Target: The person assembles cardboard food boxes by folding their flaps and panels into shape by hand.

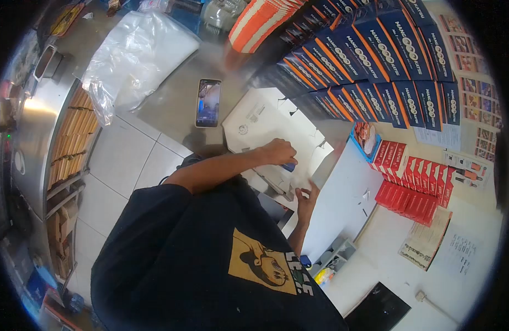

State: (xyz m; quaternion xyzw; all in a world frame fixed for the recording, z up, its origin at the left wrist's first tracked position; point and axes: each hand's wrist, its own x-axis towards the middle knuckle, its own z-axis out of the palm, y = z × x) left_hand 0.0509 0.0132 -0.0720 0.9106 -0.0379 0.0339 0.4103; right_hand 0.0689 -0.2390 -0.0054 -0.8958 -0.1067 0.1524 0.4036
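My left hand (279,151) is closed around a small dark blue object (289,166), mostly hidden by the fingers, so its kind is unclear. Below it lies an unfolded white cardboard box (257,116) with small printed marks and cut flaps. At the near edge of this cardboard, my right hand (306,199) has its fingers bent against a folded flap (284,186) and seems to pinch it. Both hands are close together over the right part of the cardboard. A phone (208,103) with a lit screen rests to the left of the box.
Stacked dark blue and orange boxes (370,52) stand at the upper right, with red boxes (411,182) farther along. Clear plastic bags (138,58) lie on the metal counter (174,88). A striped orange bundle (262,25) is at the top. A steel cabinet (36,138) stands left.
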